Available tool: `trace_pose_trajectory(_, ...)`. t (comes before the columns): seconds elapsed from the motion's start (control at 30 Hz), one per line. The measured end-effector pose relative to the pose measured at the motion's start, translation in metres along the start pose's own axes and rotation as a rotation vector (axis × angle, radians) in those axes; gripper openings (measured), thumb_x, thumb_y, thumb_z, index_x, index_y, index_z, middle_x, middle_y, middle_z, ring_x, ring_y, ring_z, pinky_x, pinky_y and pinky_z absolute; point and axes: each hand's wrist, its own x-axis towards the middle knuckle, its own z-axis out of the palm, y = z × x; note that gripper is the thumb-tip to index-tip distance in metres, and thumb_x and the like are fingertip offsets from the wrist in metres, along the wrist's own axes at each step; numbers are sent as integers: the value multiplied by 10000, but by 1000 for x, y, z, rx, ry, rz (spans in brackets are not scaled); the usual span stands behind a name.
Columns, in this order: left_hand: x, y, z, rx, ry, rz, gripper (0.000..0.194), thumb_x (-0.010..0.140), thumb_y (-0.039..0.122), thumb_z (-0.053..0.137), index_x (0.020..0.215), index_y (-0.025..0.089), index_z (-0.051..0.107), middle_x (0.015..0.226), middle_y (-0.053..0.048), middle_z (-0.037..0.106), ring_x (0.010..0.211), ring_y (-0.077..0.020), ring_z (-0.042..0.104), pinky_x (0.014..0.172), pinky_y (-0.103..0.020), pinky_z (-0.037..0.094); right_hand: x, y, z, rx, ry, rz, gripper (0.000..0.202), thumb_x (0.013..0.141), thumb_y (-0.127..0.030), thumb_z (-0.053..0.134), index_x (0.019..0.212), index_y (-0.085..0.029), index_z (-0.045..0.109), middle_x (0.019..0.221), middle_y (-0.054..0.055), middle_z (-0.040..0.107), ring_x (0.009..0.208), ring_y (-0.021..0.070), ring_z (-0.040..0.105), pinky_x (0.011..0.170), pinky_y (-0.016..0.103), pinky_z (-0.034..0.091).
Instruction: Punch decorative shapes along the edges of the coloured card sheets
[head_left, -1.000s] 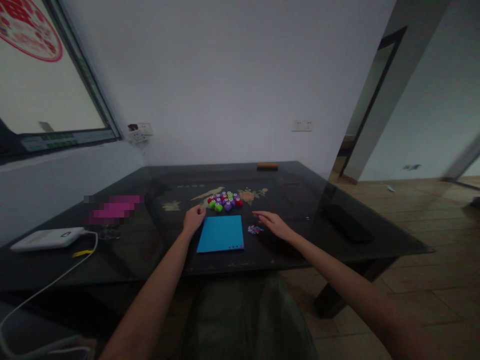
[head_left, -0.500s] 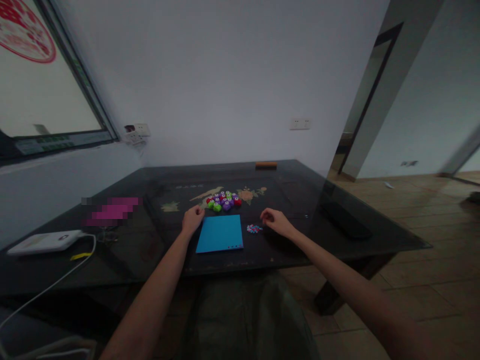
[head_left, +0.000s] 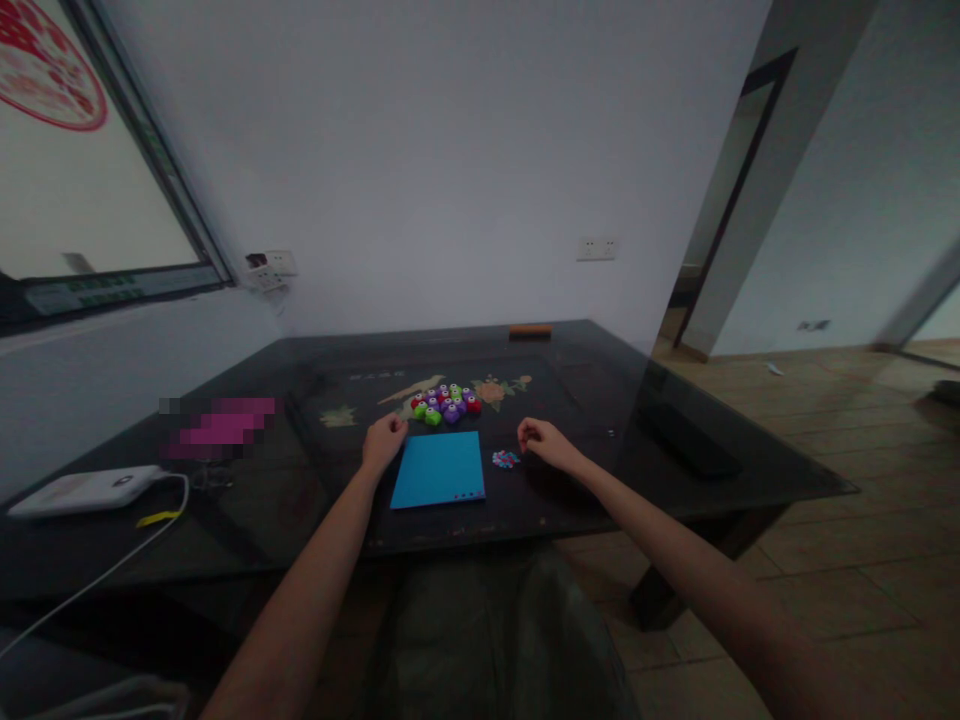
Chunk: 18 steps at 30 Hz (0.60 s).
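Observation:
A flat blue square board (head_left: 439, 468) lies on the dark table, with small dark marks along its near right edge. My left hand (head_left: 384, 440) rests at the board's far left corner, fingers curled in; whether anything is in them is hidden. To the right of the board is a little pile of tiny pink, white and blue pieces (head_left: 505, 459). Just beyond this pile, on its right, my right hand (head_left: 546, 443) is held with bent fingers drawn together, and I cannot see what they hold, if anything. Behind the board sits a cluster of red, green and purple toys with eye-like dots (head_left: 445, 404).
On the table's left are a white power bank (head_left: 86, 492) with a cable, a yellow strip (head_left: 158, 519) and a blurred pink item (head_left: 225, 422). A long black object (head_left: 690, 440) lies on the right. An orange-brown block (head_left: 530, 331) is near the wall.
The view has shifted slightly. The fingers of my right hand look a little more curled beside the small pieces; my left hand stays at the board's corner.

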Motion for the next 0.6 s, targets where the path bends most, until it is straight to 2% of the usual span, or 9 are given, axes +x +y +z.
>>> trace_pose_trajectory(0.2, 0, 0, 0, -11, 10, 17, 238, 751, 318, 470, 566, 203, 376, 531, 38, 427, 558, -123, 435, 545, -231, 277, -4, -5, 2, 4, -73, 20, 201, 619, -29, 410, 716, -180, 500, 608, -25, 574, 597, 110, 544, 598, 223, 400)
trace_pose_trajectory(0.33, -1, 2, -2, -10, 11, 14, 228, 749, 313, 473, 571, 200, 386, 552, 34, 447, 566, -121, 438, 543, -230, 274, -4, -10, -1, 109, -49, 42, 201, 603, -54, 410, 727, -186, 499, 629, -14, 595, 632, 124, 564, 617, 234, 416)
trace_pose_trajectory(0.43, 0, 2, -3, -8, 12, 14, 226, 750, 319, 475, 578, 197, 394, 566, 31, 460, 574, -121, 446, 543, -227, 276, -8, -7, -19, 155, 30, 55, 186, 597, -86, 420, 725, -188, 507, 638, -10, 598, 624, 127, 559, 617, 241, 422)
trace_pose_trajectory(0.6, 2, -1, 0, -5, 5, -4, 227, 755, 331, 474, 585, 197, 404, 559, 31, 463, 569, -121, 454, 539, -224, 278, -19, 11, -58, 34, 196, 77, 158, 572, -116, 420, 660, -182, 533, 604, -8, 577, 588, 130, 532, 594, 246, 409)
